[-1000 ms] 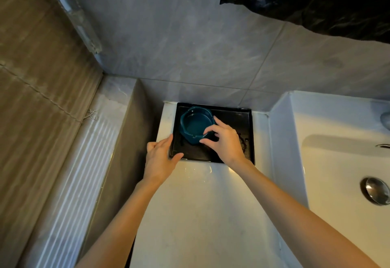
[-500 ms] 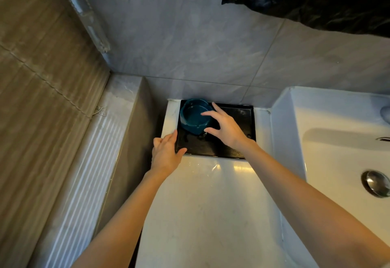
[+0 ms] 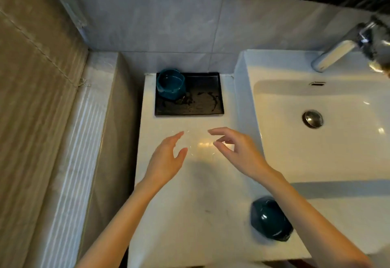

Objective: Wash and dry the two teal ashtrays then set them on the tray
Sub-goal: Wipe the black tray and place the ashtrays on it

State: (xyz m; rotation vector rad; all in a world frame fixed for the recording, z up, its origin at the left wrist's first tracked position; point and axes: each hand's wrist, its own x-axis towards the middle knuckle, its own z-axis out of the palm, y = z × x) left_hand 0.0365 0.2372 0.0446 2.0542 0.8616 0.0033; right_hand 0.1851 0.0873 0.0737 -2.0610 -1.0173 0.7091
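- White surface [image 3: 190, 215] fills the centre; sink [image 3: 316, 151] at right.
- Black tray [image 3: 202, 107] sits upper centre.
- The left hand [image 3: 165, 162] and right hand [image 3: 238, 154] hover mid-frame, fingers [image 3: 219, 131] relaxed, holding nothing.
- The far ashtray [image 3: 171, 84] stands in the tray's upper-left corner; the near ashtray [image 3: 271, 218] lies on the surface, lower right.

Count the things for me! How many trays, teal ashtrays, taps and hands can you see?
Black tray: 1
Teal ashtrays: 2, the far ashtray on the tray and the near ashtray on the counter
Tap: 1
Hands: 2, the left hand and the right hand, both holding nothing
Total: 6
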